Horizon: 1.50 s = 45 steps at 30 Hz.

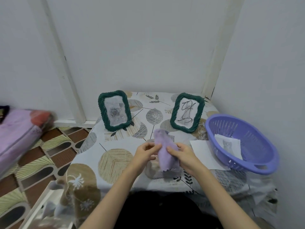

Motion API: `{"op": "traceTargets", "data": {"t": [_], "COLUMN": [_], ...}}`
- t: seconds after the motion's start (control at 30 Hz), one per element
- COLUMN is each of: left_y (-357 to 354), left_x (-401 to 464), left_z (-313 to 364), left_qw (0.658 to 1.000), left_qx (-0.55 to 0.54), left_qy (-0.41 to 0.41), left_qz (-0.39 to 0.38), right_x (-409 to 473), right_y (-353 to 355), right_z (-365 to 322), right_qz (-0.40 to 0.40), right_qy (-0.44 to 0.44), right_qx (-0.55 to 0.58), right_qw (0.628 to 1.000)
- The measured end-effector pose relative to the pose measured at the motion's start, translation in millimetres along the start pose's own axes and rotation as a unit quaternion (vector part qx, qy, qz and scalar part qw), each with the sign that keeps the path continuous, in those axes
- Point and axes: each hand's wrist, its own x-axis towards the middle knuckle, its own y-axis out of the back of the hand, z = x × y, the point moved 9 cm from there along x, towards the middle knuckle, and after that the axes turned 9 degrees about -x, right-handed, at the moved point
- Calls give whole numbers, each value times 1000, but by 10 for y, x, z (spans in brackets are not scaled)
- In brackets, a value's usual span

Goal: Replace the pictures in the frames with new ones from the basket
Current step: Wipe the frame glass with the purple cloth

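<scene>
Both hands are sitting right in the middle of the frame, working a lilac cloth (166,154) between them over the table (115,146). The left hand (145,153) is pinching the cloth's left edge with thumb and fingertips, and the right hand (181,154) is gripping the right side with its fingers curled over the fabric. The cloth is standing up a bit crumpled, with its top end poking toward the frames and its bottom end hanging near the tablecloth.

Behind the hands, two green twisted-rim frames are standing upright near the wall. The left frame (115,110), at centre left, is showing a grey rose picture. The right frame (187,112), at centre right, is showing a black scribble on white paper.

Over at the right edge, the purple basket (241,142) is sitting on the table, with a paper picture of a grey cat (228,144) lying inside it. A blank white sheet (204,152) is lying flat on the table, partly tucked under the basket's left side.

At the far left, something pink and purple (19,129) is looking too blurry to make out.
</scene>
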Motion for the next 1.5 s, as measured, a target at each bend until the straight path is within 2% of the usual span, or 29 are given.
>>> {"op": "traceTargets", "data": {"t": [0.1,0.17,0.23,0.33,0.4,0.5,0.57,0.6,0.7,0.73,0.77,0.8,0.87,0.9,0.93,1.0,1.07,1.13,1.27,1.4,1.5], "left_y": [236,526,834,1141,1251,1296,1299,1281,1198,1121,1023,929,793,742,687,551,382,296,223,115,75], "left_x": [-47,-75,-126,-160,-139,-141,-157,-169,-162,-143,-125,-107,-104,-106,-93,-61,-46,-39,-38,-61,-55], "left_z": [121,238,394,528,501,272,118,77,120,154,203,253,312,312,281,162,96,148,383,627,721], "left_qw": [997,993,986,972,928,812,731,704,660,658,678,721,848,899,936,978,995,998,996,994,992], "left_qx": [-52,-30,24,167,339,564,667,696,737,739,719,673,496,396,305,164,49,8,-18,15,31], "left_qy": [-10,-14,-33,-60,-72,-31,2,4,-19,-38,-63,-85,-98,-95,-83,-31,2,-18,-75,-109,-121], "left_qz": [59,116,163,155,141,147,144,140,143,140,138,142,159,163,156,124,82,64,36,-1,-15], "right_x": [13,88,146,169,236,287,306,294,308,291,288,266,230,211,170,107,47,-3,-78,5,55], "right_y": [-16,164,408,495,449,368,353,350,382,393,396,391,375,374,380,414,435,431,449,348,275], "right_z": [45,141,194,206,291,383,405,384,373,369,373,381,362,350,319,275,182,42,-260,-344,-405], "right_qz": [-21,29,110,159,170,185,200,209,231,231,229,223,211,208,207,208,198,179,144,54,19], "right_qy": [-31,-48,-59,-55,-51,-44,-45,-44,-49,-55,-54,-57,-33,-10,9,41,72,104,149,118,111], "right_qx": [-3,-92,-249,-394,-431,-469,-480,-473,-420,-378,-328,-276,-171,-132,-105,-59,-25,-24,-77,-1,23], "right_qw": [999,994,960,904,885,863,853,855,876,895,915,933,962,969,973,975,977,978,975,992,993]}}
